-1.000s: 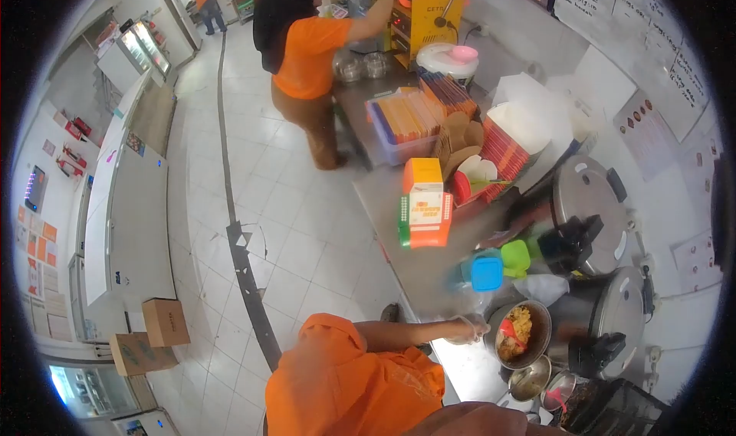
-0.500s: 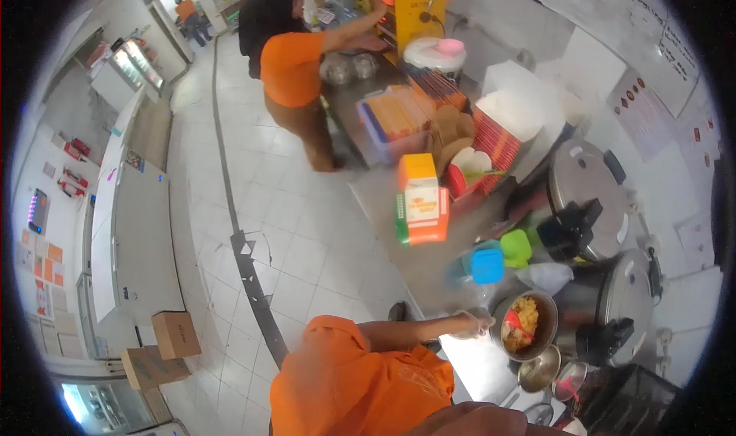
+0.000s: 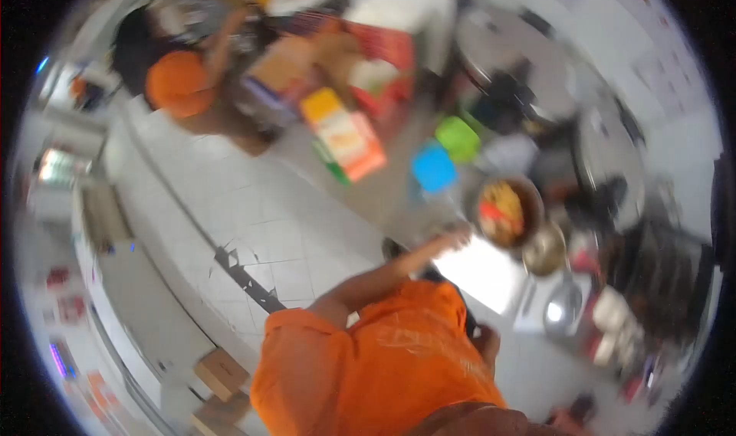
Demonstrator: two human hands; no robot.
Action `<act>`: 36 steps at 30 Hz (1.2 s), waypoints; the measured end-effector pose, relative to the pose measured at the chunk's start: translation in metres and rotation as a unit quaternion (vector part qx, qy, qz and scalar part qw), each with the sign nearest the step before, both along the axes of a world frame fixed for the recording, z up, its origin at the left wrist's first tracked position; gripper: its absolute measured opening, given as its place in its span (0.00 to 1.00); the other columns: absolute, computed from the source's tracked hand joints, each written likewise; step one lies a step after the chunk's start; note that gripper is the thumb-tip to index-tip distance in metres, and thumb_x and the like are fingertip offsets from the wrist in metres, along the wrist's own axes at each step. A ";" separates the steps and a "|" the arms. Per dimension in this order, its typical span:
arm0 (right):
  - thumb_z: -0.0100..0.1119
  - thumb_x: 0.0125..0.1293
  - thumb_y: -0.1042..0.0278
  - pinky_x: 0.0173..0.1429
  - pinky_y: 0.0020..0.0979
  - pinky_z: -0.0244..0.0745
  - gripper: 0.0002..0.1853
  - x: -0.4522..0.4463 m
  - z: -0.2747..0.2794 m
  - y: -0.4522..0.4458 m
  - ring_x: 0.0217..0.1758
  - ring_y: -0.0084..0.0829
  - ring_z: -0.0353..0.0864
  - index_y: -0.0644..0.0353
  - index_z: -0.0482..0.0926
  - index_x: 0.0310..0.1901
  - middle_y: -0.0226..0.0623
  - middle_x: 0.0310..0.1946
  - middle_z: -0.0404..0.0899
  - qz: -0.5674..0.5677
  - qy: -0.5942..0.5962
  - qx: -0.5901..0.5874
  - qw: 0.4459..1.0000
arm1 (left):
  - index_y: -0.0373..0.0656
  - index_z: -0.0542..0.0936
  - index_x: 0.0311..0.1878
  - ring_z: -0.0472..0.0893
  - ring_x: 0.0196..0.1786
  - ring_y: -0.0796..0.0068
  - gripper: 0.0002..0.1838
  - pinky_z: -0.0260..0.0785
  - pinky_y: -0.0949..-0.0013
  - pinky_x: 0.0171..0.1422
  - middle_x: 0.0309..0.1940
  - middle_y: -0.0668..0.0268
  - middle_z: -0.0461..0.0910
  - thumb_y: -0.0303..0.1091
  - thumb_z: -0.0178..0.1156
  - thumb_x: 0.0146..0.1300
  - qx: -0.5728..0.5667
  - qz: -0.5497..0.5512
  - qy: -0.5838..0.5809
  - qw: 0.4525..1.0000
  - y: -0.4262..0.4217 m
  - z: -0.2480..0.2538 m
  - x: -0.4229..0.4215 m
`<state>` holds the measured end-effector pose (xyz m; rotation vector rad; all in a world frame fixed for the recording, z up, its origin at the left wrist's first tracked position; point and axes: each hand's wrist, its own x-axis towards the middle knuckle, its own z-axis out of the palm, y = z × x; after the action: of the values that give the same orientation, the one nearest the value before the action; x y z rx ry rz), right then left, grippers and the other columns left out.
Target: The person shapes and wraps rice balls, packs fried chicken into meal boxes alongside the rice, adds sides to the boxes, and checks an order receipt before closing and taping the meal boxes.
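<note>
My left hand (image 3: pixel 458 238) reaches out to the near side of a dark bowl (image 3: pixel 533 195) and appears closed on its rim. Inside the bowl lies yellow food (image 3: pixel 502 198) with something red (image 3: pixel 491 215) on it. A metal bowl (image 3: pixel 544 250) stands beside it. Just behind are a blue lid or container (image 3: pixel 434 168) and a green one (image 3: pixel 458 139). Low in the view, what looks like my right hand (image 3: pixel 566 421) is badly smeared, beside a dark shape; its fingers cannot be made out.
Two large lidded pots (image 3: pixel 514 57) stand along the wall. Food boxes (image 3: pixel 345 137) and a red carton (image 3: pixel 383 45) crowd the counter. A co-worker in an orange top (image 3: pixel 178 83) stands farther along it. Cardboard boxes (image 3: pixel 221 373) sit on the floor.
The whole view has swung and blurred, so the counter and co-worker appear farther up and left. More of the counter's right end shows. My left hand remains at the bowl.
</note>
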<state>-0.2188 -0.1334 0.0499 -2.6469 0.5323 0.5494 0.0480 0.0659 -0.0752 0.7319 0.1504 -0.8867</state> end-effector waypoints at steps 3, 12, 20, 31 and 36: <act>0.76 0.51 0.55 0.34 0.46 0.74 0.17 0.028 0.010 -0.007 0.33 0.44 0.83 0.55 0.77 0.26 0.39 0.28 0.82 -0.036 -0.043 -0.186 0.981 | 0.46 0.74 0.60 0.81 0.44 0.72 0.17 0.76 0.68 0.45 0.44 0.65 0.80 0.39 0.58 0.70 0.125 0.002 0.054 0.991 0.010 0.026 0.014; 0.60 0.67 0.58 0.45 0.42 0.78 0.10 0.212 0.090 -0.042 0.37 0.45 0.84 0.53 0.85 0.37 0.42 0.33 0.84 0.060 -0.119 0.032 0.991 | 0.42 0.73 0.55 0.82 0.33 0.71 0.20 0.76 0.68 0.34 0.35 0.66 0.80 0.35 0.68 0.63 0.176 0.099 0.041 0.979 -0.018 0.075 -0.001; 0.59 0.58 0.65 0.44 0.43 0.82 0.09 0.369 -0.078 -0.090 0.41 0.43 0.88 0.56 0.87 0.35 0.45 0.36 0.86 0.328 -0.070 -0.146 0.931 | 0.41 0.74 0.51 0.80 0.31 0.74 0.17 0.75 0.70 0.32 0.31 0.67 0.78 0.38 0.65 0.65 0.328 0.126 -0.241 0.905 -0.051 0.031 -0.019; 0.59 0.59 0.61 0.47 0.49 0.79 0.12 0.376 -0.048 -0.080 0.42 0.51 0.85 0.56 0.86 0.41 0.53 0.37 0.85 0.382 -0.016 0.006 0.924 | 0.42 0.70 0.59 0.83 0.36 0.68 0.23 0.78 0.66 0.36 0.35 0.65 0.78 0.38 0.65 0.65 0.332 0.221 -0.075 0.914 -0.041 -0.006 -0.049; 0.57 0.60 0.62 0.45 0.48 0.80 0.12 0.371 0.039 -0.085 0.43 0.49 0.86 0.59 0.86 0.38 0.53 0.36 0.85 0.385 -0.026 0.009 0.923 | 0.44 0.76 0.53 0.82 0.42 0.68 0.15 0.76 0.63 0.44 0.39 0.66 0.81 0.38 0.62 0.67 0.349 0.249 -0.146 0.892 -0.048 -0.001 -0.032</act>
<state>0.1524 -0.2179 0.0890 -2.7726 -0.5699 0.6800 0.0157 0.0179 -0.0767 1.4110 0.3812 -0.1973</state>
